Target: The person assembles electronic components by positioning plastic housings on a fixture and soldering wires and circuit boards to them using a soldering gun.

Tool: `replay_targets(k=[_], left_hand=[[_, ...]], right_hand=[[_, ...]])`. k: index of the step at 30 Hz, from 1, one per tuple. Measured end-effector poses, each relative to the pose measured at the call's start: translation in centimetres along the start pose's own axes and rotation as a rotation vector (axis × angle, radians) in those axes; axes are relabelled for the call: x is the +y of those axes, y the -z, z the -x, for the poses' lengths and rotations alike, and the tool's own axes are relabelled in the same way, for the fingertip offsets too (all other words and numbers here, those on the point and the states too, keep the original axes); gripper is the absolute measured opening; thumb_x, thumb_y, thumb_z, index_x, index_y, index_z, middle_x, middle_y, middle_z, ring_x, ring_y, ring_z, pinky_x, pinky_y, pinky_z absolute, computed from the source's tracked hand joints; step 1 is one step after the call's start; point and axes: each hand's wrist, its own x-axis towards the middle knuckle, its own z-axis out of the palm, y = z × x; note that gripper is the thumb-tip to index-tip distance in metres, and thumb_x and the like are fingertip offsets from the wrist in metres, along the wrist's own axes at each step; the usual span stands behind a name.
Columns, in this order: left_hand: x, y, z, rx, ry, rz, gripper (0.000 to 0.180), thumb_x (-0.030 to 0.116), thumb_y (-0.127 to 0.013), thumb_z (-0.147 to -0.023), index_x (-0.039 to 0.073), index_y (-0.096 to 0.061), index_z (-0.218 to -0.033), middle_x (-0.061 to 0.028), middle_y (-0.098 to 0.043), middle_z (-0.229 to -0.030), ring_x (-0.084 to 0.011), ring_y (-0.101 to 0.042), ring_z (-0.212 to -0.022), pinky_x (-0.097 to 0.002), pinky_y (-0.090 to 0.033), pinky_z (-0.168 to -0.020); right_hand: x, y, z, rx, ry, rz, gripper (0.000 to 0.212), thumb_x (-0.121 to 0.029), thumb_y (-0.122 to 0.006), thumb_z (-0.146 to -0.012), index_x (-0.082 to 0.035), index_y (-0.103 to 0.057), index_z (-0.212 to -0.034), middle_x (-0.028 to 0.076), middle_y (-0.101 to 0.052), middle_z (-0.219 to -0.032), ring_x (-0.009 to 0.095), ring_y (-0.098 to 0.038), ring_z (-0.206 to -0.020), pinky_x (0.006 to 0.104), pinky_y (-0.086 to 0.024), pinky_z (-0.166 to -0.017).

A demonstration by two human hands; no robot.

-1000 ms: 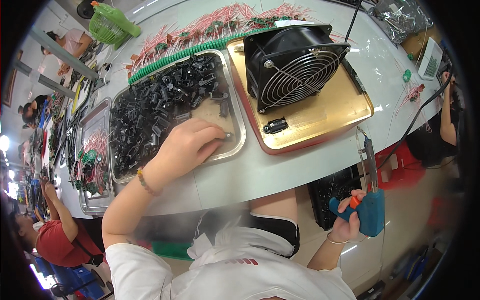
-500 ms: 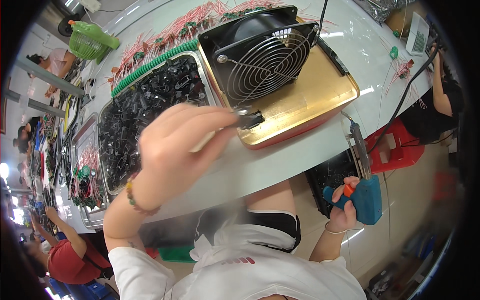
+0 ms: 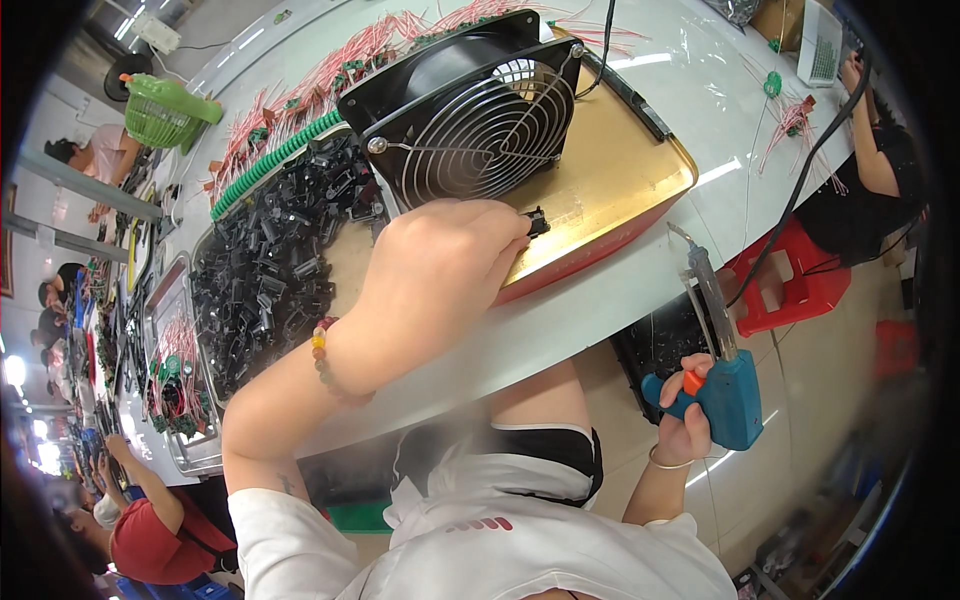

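Observation:
My left hand (image 3: 445, 265) reaches over the front-left part of a gold tray-like lid (image 3: 640, 170), back of the hand up and fingers pinched together. A small black plastic part (image 3: 538, 222) sticks out at its fingertips, low over the gold surface; the rest of it is hidden by the fingers. Off the table's front edge on the right, my right hand (image 3: 687, 425) is wrapped round the handle of a teal soldering gun (image 3: 735, 400). A finger lies by its orange trigger, and the metal tip points up and toward the table, touching nothing.
A black fan (image 3: 470, 120) with a wire guard stands on the gold lid. Left of it, a metal tray holds many black plastic parts (image 3: 270, 260). Circuit boards with pink wires (image 3: 370, 60) line the back. A red stool (image 3: 790, 285) stands right; co-workers sit at both sides.
My left hand has moved right along the gold lid with the black part at its fingertips. The whole view has shifted slightly. My right hand keeps its hold on the soldering gun.

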Motion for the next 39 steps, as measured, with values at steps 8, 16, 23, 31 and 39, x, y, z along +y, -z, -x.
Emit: replay_targets(k=[8, 16, 23, 31, 39], left_hand=[[0.2, -0.1, -0.3, -0.009, 0.019, -0.008, 0.009, 0.006, -0.071, -0.072, 0.002, -0.069, -0.081, -0.0088, -0.07, -0.083, -0.0248, -0.067, -0.072, -0.0325, -0.055, -0.065], [-0.1, -0.1, 0.5, 0.05, -0.051, -0.032, 0.011, 0.006, -0.072, -0.072, 0.004, -0.07, -0.083, -0.0097, -0.07, -0.087, -0.0245, -0.066, -0.067, -0.0309, -0.054, -0.058], [-3.0, 6.8, 3.7, 0.357, 0.038, -0.076, 0.004, 0.005, -0.072, -0.072, 0.007, -0.069, -0.074, -0.0057, -0.067, -0.072, -0.0162, -0.063, -0.059, -0.0265, -0.049, -0.053], [-25.2, 17.6, 10.5, 0.172, 0.775, 0.025, 0.026, 0.024, -0.068, -0.083, 0.001, -0.071, -0.094, -0.0048, -0.069, -0.078, -0.0095, -0.061, -0.069, -0.0245, -0.047, -0.065], [-34.1, 16.5, 15.4, -0.157, 1.053, 0.292, 0.029, 0.021, -0.073, -0.082, 0.0, -0.071, -0.104, -0.0039, -0.07, -0.088, -0.0088, -0.062, -0.078, -0.023, -0.049, -0.072]], right_hand=[[0.1, -0.4, -0.3, -0.055, 0.008, 0.004, 0.048, -0.024, -0.066, -0.078, 0.003, -0.05, -0.114, 0.019, -0.053, -0.111, 0.017, -0.054, -0.061, 0.0256, -0.04, -0.055], [-0.3, -0.8, 0.2, -0.056, 0.009, 0.03, 0.05, -0.025, -0.066, -0.078, 0.004, -0.05, -0.115, 0.019, -0.053, -0.111, 0.017, -0.053, -0.062, 0.0256, -0.04, -0.057], [-0.5, 0.1, 0.9, -0.02, 0.036, 0.07, 0.049, -0.023, -0.064, -0.078, 0.004, -0.051, -0.117, 0.017, -0.052, -0.113, 0.015, -0.052, -0.062, 0.0262, -0.039, -0.06], [-0.5, -0.5, -0.1, -0.074, 0.068, 0.021, 0.044, -0.021, -0.06, -0.079, 0.005, -0.052, -0.114, 0.017, -0.052, -0.114, 0.014, -0.052, -0.062, 0.0254, -0.04, -0.07], [-0.8, -1.4, 0.1, -0.052, 0.051, 0.111, 0.044, -0.023, -0.061, -0.077, 0.004, -0.054, -0.112, 0.016, -0.055, -0.112, 0.013, -0.052, -0.061, 0.0248, -0.04, -0.067]])
